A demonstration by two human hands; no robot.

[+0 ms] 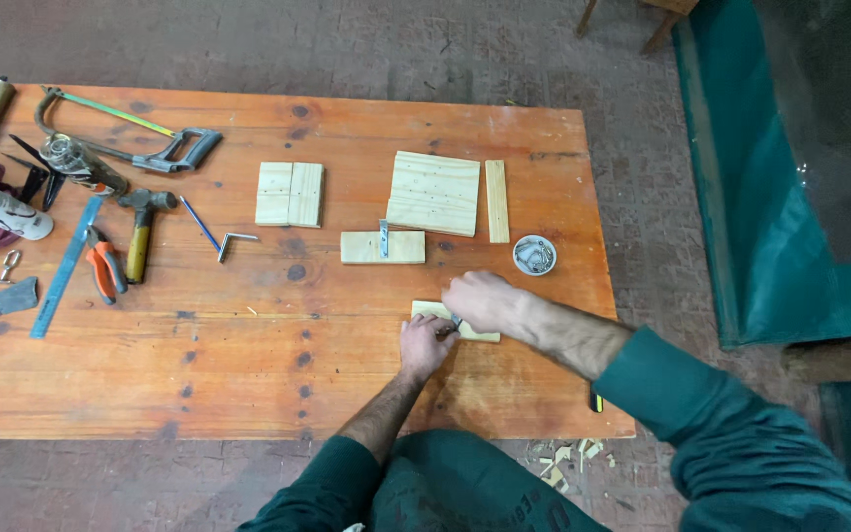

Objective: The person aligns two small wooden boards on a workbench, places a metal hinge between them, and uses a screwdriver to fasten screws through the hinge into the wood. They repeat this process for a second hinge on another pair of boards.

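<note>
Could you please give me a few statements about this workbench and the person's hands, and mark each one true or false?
1. Both hands are on the small wooden strip near the table's front edge. True: the left hand and right hand meet over it.
2. The hammer lies to the right of the small round dish. False: it lies far to the left, among the tools.
3. The hacksaw lies near the table's back left. True.
4. The orange-handled pliers are in the right hand. False: they lie on the table, beside the metal ruler.
5. The dish is stacked on the square board. False: it sits on the table, apart from it.
</note>
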